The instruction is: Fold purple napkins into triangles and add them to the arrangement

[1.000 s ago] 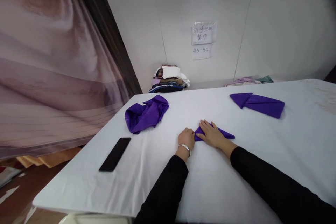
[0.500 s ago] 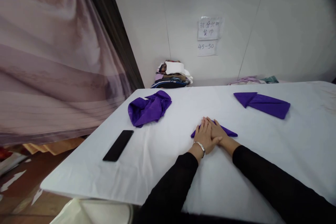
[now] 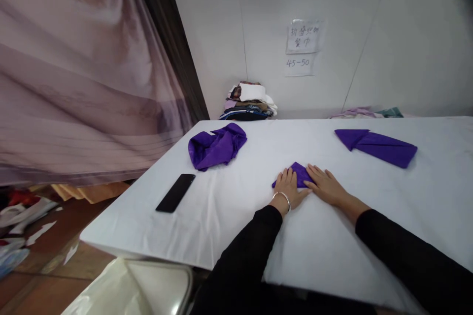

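A purple napkin [image 3: 300, 173], folded into a low pointed shape, lies flat on the white-covered table in front of me. My left hand [image 3: 288, 187], with a silver bracelet at the wrist, presses on its left part with fingers stretched out. On its right side rests my right hand [image 3: 325, 186], flat with fingers apart, covering that corner. The two hands lie side by side, thumbs close to each other at the napkin's near edge. To the far right is another folded purple napkin [image 3: 384, 148] with a triangular tip. A crumpled purple cloth [image 3: 218, 147] sits at the far left.
A black phone [image 3: 175, 193] lies on the left of the white tablecloth [image 3: 229, 221]. Stacked clothes [image 3: 249, 102] stand by the wall behind the table. Papers with handwriting [image 3: 303, 39] are stuck on the wall. A curtain [image 3: 84, 74] hangs at left; a chair [image 3: 158, 280] stands below.
My right hand has slid off from under the left and moved right along the napkin. The napkin's top point now shows between the hands. The view has shifted slightly left.
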`<state>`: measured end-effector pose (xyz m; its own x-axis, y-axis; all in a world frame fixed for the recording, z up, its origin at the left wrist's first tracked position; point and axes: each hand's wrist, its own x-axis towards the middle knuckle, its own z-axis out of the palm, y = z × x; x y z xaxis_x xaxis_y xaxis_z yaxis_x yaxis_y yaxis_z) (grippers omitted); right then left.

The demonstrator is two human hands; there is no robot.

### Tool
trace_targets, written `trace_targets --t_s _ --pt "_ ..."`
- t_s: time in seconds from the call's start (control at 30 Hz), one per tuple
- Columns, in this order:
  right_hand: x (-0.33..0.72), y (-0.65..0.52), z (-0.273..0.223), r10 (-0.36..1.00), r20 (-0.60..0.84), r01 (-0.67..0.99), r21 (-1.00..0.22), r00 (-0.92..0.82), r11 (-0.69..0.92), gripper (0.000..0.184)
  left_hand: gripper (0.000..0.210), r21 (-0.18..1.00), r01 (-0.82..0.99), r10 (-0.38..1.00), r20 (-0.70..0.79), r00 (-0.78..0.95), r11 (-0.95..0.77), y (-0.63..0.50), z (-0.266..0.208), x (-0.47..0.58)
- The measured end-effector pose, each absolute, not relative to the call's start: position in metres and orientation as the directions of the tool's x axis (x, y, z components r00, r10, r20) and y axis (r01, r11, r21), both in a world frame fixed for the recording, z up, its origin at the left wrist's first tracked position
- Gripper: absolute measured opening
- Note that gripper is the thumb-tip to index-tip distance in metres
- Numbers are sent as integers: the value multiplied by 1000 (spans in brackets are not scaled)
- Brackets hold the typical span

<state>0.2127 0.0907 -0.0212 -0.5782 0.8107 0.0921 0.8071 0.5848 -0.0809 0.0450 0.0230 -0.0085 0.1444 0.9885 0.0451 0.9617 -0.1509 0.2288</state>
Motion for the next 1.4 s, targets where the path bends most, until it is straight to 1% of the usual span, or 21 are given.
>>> trace_targets --t_s 0.13,0.27,0.4,0.5,0.57,0.6,0.67,0.73,0.8,0.87,1.07,1.27,1.33,1.4 --pt "230 86 -20 843 75 838 -92 -533 538 68 83 203 970 990 12 138 -138 17 -4 34" --pt "238 82 -20 870 54 866 -87 -490 493 71 78 208 971 991 -38 127 -117 5 0 14" --pt "240 80 -20 880 49 875 -90 -472 475 71 78 213 974 989 -105 100 -76 -5 6 -9" --pt "239 79 -20 878 55 872 -97 -476 479 73 81 222 975 988 -150 24 10 -4 13 -11" --pt "240 80 -21 876 62 870 -97 -479 483 74 84 214 975 993 -111 -29 52 2 19 1" --pt "240 80 -22 875 67 870 -94 -479 483 74 83 209 977 998 -64 -25 37 7 21 11" --pt "241 82 -24 872 78 869 -80 -482 488 73 80 200 977 997 41 66 -73 16 22 34" --pt "242 83 -27 869 80 868 -65 -488 493 71 78 195 963 981 83 175 -188 25 19 54" --pt "242 84 -28 870 76 869 -60 -487 491 69 79 194 954 974 67 218 -227 30 12 65" --pt "242 84 -27 872 74 870 -67 -484 489 70 80 190 959 977 38 208 -212 31 5 63" --pt "239 81 -23 875 65 870 -92 -480 484 74 83 194 965 984 23 175 -176 17 -1 30" --pt "236 85 -10 877 -14 874 -89 -480 477 77 84 204 971 991 -18 134 -127 6 -1 17" --pt "221 83 -1 869 13 866 -82 -494 493 79 82 196 973 991 -23 132 -125 5 -1 17" --pt "196 79 7 832 70 827 -90 -550 555 79 79 192 974 992 -30 127 -119 5 0 17"
